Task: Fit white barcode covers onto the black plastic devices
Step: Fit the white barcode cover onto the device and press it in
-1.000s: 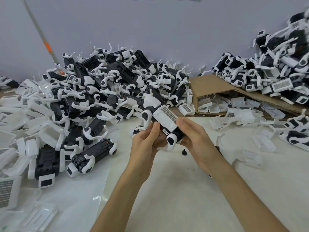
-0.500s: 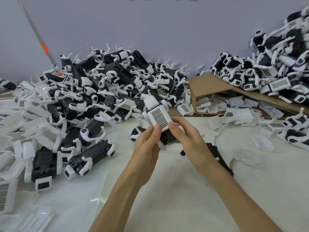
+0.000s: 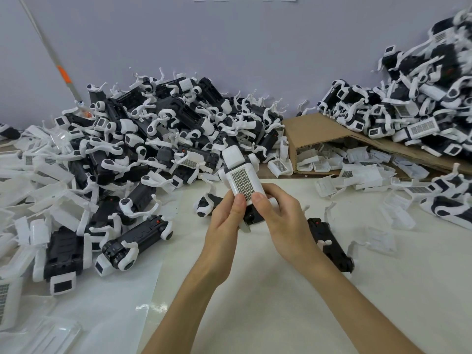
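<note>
The white barcode cover (image 3: 242,181) lies on the black device (image 3: 251,215) gripped by my left hand (image 3: 224,223) and right hand (image 3: 281,215), thumbs pressing its near end, in front of the cardboard box (image 3: 314,134). Nearly seated, I judge; left of the box, many in the pile (image 3: 166,139) look uncovered.

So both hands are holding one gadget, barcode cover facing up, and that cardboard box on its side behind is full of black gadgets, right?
Not quite. The head view shows the cardboard box on its side holding loose white covers, not black gadgets. The rest holds: the left hand and right hand grip one gadget with its barcode cover facing up.
</note>
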A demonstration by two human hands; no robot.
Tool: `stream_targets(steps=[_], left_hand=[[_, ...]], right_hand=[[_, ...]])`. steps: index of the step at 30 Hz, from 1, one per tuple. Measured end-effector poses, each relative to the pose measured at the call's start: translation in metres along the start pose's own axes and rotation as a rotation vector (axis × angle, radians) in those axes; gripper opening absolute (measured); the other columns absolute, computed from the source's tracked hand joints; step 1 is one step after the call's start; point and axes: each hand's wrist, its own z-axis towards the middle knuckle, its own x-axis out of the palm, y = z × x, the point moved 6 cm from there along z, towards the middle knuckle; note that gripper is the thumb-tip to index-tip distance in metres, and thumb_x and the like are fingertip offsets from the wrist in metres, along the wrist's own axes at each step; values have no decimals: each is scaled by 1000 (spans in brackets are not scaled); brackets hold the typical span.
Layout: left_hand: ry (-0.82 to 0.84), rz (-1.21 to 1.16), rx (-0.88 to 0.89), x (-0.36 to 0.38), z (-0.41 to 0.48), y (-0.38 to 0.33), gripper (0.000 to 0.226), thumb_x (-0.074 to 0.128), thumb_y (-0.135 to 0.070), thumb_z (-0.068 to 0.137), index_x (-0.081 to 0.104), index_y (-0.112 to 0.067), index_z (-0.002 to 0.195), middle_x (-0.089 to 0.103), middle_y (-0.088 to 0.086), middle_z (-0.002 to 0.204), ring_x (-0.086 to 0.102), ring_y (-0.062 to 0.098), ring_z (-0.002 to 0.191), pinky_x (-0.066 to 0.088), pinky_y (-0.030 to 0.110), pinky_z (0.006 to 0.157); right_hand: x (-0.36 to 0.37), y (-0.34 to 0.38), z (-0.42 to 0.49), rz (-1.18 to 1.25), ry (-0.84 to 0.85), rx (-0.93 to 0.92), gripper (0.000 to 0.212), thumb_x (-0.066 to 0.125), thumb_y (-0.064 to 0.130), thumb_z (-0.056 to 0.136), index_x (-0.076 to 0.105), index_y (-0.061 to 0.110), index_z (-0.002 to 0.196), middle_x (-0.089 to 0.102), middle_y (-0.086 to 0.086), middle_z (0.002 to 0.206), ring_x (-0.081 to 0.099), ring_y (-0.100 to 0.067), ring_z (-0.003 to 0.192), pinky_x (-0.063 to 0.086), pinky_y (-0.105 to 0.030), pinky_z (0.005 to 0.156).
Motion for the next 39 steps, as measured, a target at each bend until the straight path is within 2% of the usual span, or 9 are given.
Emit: stream_targets(steps=[6,11,14,17,19,25,29,33,39], left_hand=[[-98,16,51,-7,3,-5,43,47,-40,90,67,-17,120,73,12,112,65,33,113,45,61,104],[27,117,148,-1,1,-15,35,50,-28,100,61,-17,131,75,2,110,71,15,102,56,22,80],[90,133,151,5,0,-17,35,55,-23,98,58,-16,132,74,-4,111,69,8,103,53,15,78],[97,139,162,6,-2,-19,38,60,-23,94,58,-16,131,73,2,108,69,9,94,52,16,72],[91,143,172,5,-2,-18,39,60,-24,93,58,-14,130,72,10,108,69,15,92,52,19,72],[113,86,173,3,-3,-18,39,55,-19,92,55,-11,131,70,12,113,68,21,101,54,22,77],[158,75,146,6,-3,-15,36,53,-15,88,57,-17,124,70,-3,101,68,12,89,54,23,69],[154,166,157,11,-5,-13,31,63,-18,90,56,-22,120,69,-7,93,67,12,82,55,24,69],[102,218,155,10,-4,-9,36,69,-19,84,58,-23,119,71,1,94,70,20,87,60,33,71]], right_hand=[[7,0,-1,96,115,37,23,59,23,100,63,18,122,74,12,108,68,-2,102,50,-12,81],[5,2,-1,178,171,90,31,51,40,100,64,22,122,75,10,105,69,-2,100,50,-12,79],[3,2,0,211,124,104,36,47,45,95,68,24,116,75,1,102,70,-10,99,54,-20,82],[4,2,-1,238,95,97,34,48,40,95,69,17,111,75,-7,95,70,-12,84,54,-17,67],[3,3,-1,215,84,73,25,51,32,100,70,17,105,74,2,84,67,-3,73,46,-8,55],[0,7,-3,175,125,39,22,55,22,101,69,10,114,77,-4,92,70,-8,79,47,-9,56],[-3,5,0,256,131,96,34,57,32,95,67,7,117,73,-11,104,70,-28,98,59,-37,79],[-1,5,0,191,48,83,33,55,43,95,69,13,103,74,4,83,70,-7,76,52,-17,59],[-4,8,-4,72,-73,-37,25,58,44,96,73,31,81,74,7,73,71,-8,67,52,-17,56]])
